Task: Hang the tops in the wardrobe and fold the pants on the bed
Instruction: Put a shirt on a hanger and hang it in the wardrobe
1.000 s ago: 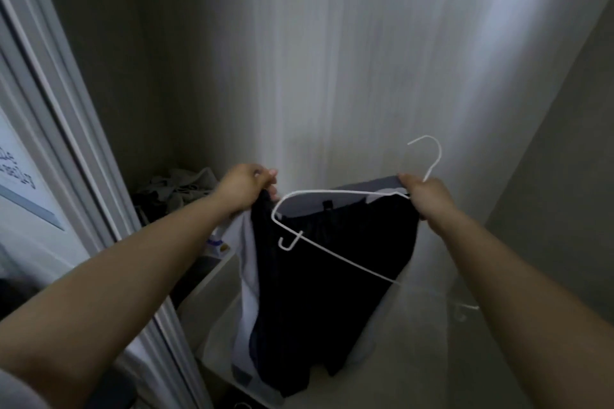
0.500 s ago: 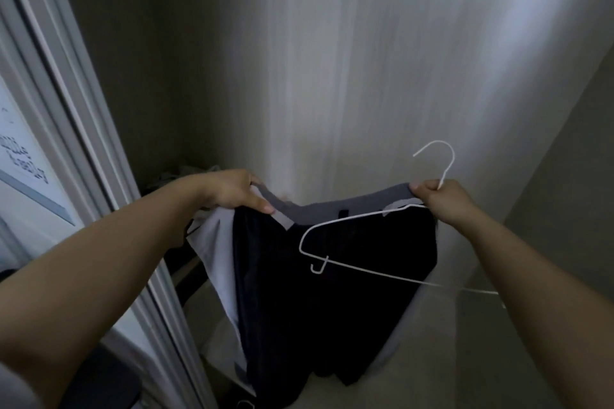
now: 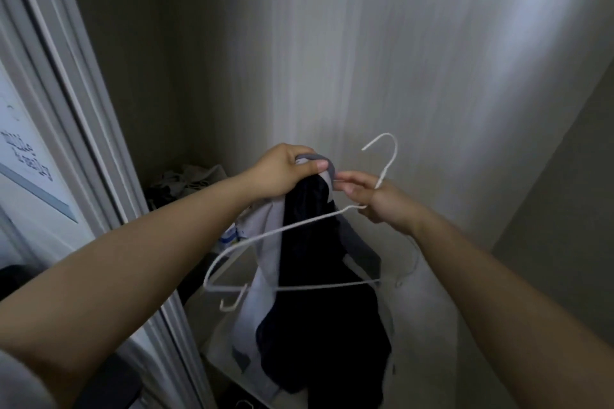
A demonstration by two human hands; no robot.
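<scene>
A dark navy top (image 3: 319, 302) with a grey collar and pale inner lining hangs bunched inside the wardrobe. My left hand (image 3: 285, 173) grips its grey collar at the top. My right hand (image 3: 372, 197) holds the neck of a white wire hanger (image 3: 282, 232) just below its hook, its fingertips touching the collar edge. The hanger's left shoulder and bottom bar lie in front of the cloth; its right shoulder is hidden behind the garment.
A white wardrobe door frame (image 3: 76, 116) runs down the left. A pile of crumpled clothes (image 3: 186, 183) sits on a low shelf at the back left. Pale panelled walls (image 3: 398, 60) close the back and right.
Both hands came together: the left brought the collar rightwards and up to the right hand, so the spread top now hangs bunched. The hanger tilted, its left end dropping lower.
</scene>
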